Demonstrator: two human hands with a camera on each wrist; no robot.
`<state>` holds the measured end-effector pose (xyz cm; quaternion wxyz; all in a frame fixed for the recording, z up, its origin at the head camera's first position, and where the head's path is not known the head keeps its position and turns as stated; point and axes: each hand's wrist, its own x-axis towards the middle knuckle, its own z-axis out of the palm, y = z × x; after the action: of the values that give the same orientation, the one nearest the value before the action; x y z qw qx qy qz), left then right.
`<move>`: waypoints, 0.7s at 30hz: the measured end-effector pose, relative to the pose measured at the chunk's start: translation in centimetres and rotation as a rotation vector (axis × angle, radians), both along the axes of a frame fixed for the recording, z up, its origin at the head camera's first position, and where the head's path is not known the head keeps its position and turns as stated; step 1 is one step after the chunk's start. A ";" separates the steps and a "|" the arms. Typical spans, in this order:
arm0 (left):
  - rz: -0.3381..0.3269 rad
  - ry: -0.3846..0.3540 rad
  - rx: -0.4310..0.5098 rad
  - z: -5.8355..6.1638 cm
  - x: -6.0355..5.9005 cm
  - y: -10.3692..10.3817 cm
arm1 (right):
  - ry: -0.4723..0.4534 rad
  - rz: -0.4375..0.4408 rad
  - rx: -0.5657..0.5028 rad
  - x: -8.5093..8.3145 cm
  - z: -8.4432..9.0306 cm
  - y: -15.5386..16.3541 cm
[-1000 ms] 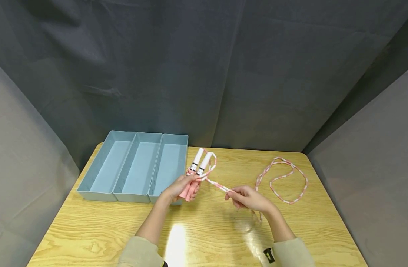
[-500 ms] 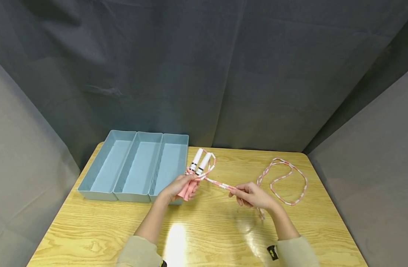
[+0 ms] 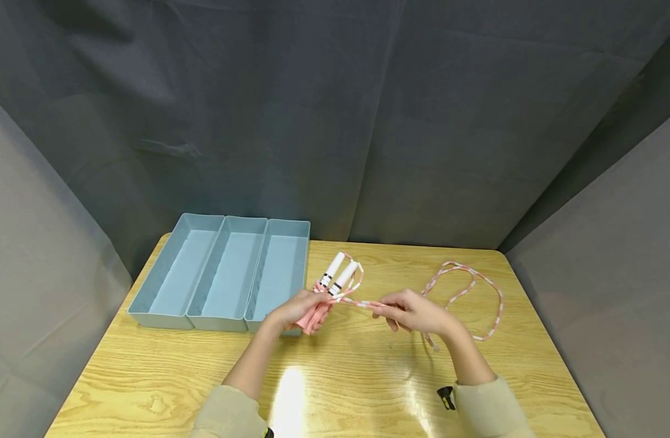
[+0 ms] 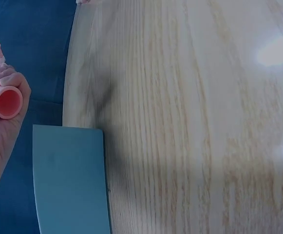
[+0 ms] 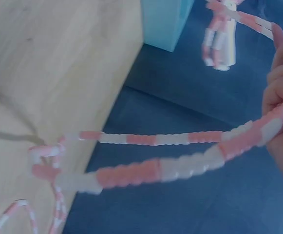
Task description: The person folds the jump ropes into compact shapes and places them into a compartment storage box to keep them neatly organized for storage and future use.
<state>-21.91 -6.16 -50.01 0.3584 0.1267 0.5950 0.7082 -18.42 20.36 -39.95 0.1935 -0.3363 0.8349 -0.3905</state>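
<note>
**Beaded Rope Gathered Beside Three Bare Trays**

**Containers, from the left.** Three blue trays (image 3: pixel 176 316) stood side by side at the left of the worktop (image 3: pixel 345 383), walls touching. All three compartments showed bare floors; nothing lay in any of them.

**Left hand.** The left hand (image 3: pixel 296 311) was held just beside the rightmost tray's near corner. Its fingers were curled round the pink ends of the two handles (image 3: pixel 339 275), whose white parts pointed up and away. The left wrist view showed the round pink handle butts (image 4: pixel 7 102) against the palm.

**Right hand.** The right hand (image 3: pixel 414 311) pinched the pink-and-white beaded rope (image 3: pixel 362 302) close to the handles, with a doubled strand passing through its fingers (image 5: pixel 280 92). The remaining rope lay as a loose loop (image 3: pixel 490 304) on the right of the worktop.

**Hazards (judgement).**
- The loose loop could drag and snag on itself or slide over the worktop's right edge if pulled quickly.
- The doubled strand could slip out of the pinch, as smooth beads offer little friction.
- The two handles, held only by their ends, could splay or tilt out of the left hand's hold.
</note>
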 end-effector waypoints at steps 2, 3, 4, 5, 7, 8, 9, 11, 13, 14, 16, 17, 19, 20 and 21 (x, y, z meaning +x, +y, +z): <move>-0.024 0.009 -0.018 0.0 0.2 0.1 | 0.026 0.028 0.019 -0.1 0.4 -0.3; -0.034 0.012 -0.029 -0.1 0.2 0.2 | 0.040 0.043 0.028 -0.1 0.7 -0.4; -0.045 0.017 -0.042 -0.1 0.3 0.2 | 0.052 0.058 0.035 -0.1 0.8 -0.6; -0.054 0.021 -0.051 -0.1 0.4 0.3 | 0.065 0.070 0.042 -0.1 1.0 -0.7; -0.078 0.030 -0.073 0.0 0.5 0.3 | 0.085 0.088 0.053 -0.1 1.2 -0.9; -0.092 0.037 -0.082 0.0 0.5 0.3 | 0.088 0.092 0.059 -0.1 1.4 -1.1; -0.105 0.036 -0.088 0.0 0.5 0.4 | 0.094 0.100 0.060 -0.1 1.5 -1.2; -0.134 0.040 -0.091 0.0 0.6 0.4 | 0.106 0.113 0.066 -0.2 1.6 -1.4; -0.158 0.041 -0.089 0.0 0.6 0.5 | 0.113 0.123 0.066 -0.3 1.8 -1.5; -0.169 0.037 -0.087 -0.1 0.6 0.5 | 0.117 0.128 0.065 -0.4 1.9 -1.6; -0.187 0.034 -0.086 -0.1 0.7 0.5 | 0.126 0.138 0.065 -0.5 2.0 -1.8; -0.193 0.033 -0.090 -0.1 0.7 0.6 | 0.125 0.140 0.069 -0.6 2.1 -1.8; -0.212 0.032 -0.103 -0.1 0.8 0.6 | 0.135 0.148 0.075 -0.8 2.2 -1.9; -0.222 0.035 -0.110 -0.1 0.9 0.7 | 0.138 0.152 0.080 -0.9 2.3 -1.9; -0.231 0.039 -0.120 0.0 0.9 0.7 | 0.140 0.159 0.085 -1.0 2.3 -2.0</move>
<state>-20.99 -5.45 -50.02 0.4330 0.1864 0.6246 0.6226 -19.38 18.39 -37.62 0.1788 -0.4193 0.8329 -0.3138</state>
